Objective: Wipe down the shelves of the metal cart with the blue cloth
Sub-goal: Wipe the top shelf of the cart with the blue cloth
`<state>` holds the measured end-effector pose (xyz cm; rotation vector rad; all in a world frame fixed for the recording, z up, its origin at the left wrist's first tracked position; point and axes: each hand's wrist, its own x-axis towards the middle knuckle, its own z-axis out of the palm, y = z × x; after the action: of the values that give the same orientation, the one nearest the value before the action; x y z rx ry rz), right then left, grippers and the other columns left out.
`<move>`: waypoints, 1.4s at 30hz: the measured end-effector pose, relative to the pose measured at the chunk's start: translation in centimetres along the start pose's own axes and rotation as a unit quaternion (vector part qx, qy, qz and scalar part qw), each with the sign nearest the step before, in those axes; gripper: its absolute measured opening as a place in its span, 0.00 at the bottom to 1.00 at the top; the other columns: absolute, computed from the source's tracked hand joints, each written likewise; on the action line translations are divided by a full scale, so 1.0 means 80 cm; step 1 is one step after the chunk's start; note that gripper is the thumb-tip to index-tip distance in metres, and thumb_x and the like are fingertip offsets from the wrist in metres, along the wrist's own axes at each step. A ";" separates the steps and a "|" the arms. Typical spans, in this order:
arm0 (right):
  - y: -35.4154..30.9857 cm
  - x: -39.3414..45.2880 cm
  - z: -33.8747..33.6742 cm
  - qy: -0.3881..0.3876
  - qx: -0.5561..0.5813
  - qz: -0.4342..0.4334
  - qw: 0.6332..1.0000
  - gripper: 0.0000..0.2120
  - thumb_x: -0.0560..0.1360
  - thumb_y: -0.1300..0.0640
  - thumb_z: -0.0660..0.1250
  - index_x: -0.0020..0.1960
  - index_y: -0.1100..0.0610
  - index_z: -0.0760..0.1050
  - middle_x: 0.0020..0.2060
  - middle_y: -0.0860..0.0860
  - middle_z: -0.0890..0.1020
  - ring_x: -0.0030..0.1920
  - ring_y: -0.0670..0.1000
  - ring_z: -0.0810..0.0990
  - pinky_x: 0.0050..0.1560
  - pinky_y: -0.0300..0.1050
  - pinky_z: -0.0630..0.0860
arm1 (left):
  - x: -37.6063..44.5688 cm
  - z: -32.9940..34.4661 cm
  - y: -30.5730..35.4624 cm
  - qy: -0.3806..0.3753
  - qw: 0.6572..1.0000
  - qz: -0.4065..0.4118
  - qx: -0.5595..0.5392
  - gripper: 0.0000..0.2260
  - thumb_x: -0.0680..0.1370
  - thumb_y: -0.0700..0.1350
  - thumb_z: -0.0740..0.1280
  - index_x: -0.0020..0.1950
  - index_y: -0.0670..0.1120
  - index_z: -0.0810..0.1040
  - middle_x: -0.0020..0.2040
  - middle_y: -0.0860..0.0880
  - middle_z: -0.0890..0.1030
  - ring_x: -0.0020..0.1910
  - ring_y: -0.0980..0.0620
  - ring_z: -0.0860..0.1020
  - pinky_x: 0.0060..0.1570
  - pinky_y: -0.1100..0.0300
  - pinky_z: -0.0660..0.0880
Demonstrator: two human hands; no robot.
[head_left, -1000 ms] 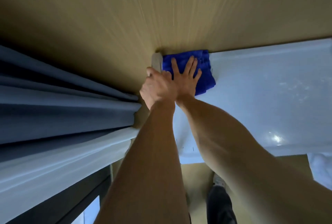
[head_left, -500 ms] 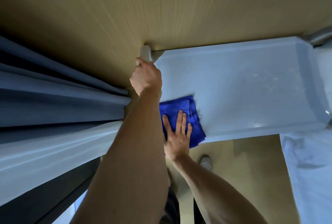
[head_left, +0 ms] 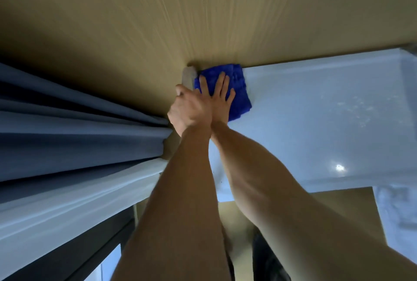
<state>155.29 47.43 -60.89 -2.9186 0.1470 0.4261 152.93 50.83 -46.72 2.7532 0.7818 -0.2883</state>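
Blue cloth (head_left: 234, 91) under flat right hand (head_left: 220, 100); left hand (head_left: 188, 111) grips half-hidden post (head_left: 189, 76)

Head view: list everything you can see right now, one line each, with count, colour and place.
Cart shelf: one, pale grey-white metal, glossy, centre right.
Cart corner post: one, grey, at the shelf's far left corner.
Blue cloth: one, folded, in the shelf's far left corner beside the post.
Curtains: grey-blue folds with a paler layer below, left side.
Wall panel: one, tan wood-grain, behind the shelf.
White fabric: partly in view, lower right edge.
Left hand: one, grips the corner post.
Right hand: one, fingers spread, presses flat on the cloth.
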 end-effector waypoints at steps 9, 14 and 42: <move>0.095 -0.285 0.058 0.057 0.051 0.045 0.996 0.27 0.80 0.40 0.58 0.78 0.46 0.63 0.79 0.60 0.55 0.79 0.60 0.55 0.74 0.62 0.58 | 0.010 0.004 -0.017 0.022 1.000 -0.001 0.012 0.15 0.83 0.50 0.54 0.61 0.39 0.67 0.54 0.37 0.81 0.52 0.36 0.80 0.41 0.52 0.65; 0.134 -0.281 0.061 0.067 0.006 -0.011 0.998 0.27 0.79 0.39 0.58 0.76 0.45 0.65 0.78 0.62 0.58 0.78 0.62 0.58 0.71 0.64 0.59 | 0.014 0.014 -0.019 0.030 0.998 0.019 0.042 0.16 0.84 0.49 0.53 0.63 0.37 0.65 0.54 0.40 0.80 0.50 0.37 0.81 0.38 0.51 0.66; 0.189 -0.268 0.049 0.068 0.030 0.055 0.996 0.28 0.79 0.39 0.58 0.77 0.46 0.64 0.79 0.63 0.55 0.79 0.63 0.53 0.71 0.66 0.56 | 0.008 0.013 -0.008 0.039 0.996 0.028 0.078 0.21 0.84 0.44 0.53 0.72 0.33 0.58 0.58 0.36 0.77 0.51 0.37 0.80 0.42 0.49 0.72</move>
<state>131.88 34.98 -60.93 -2.8876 0.3350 0.2349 152.98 51.34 -48.01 2.9431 0.7290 -0.2414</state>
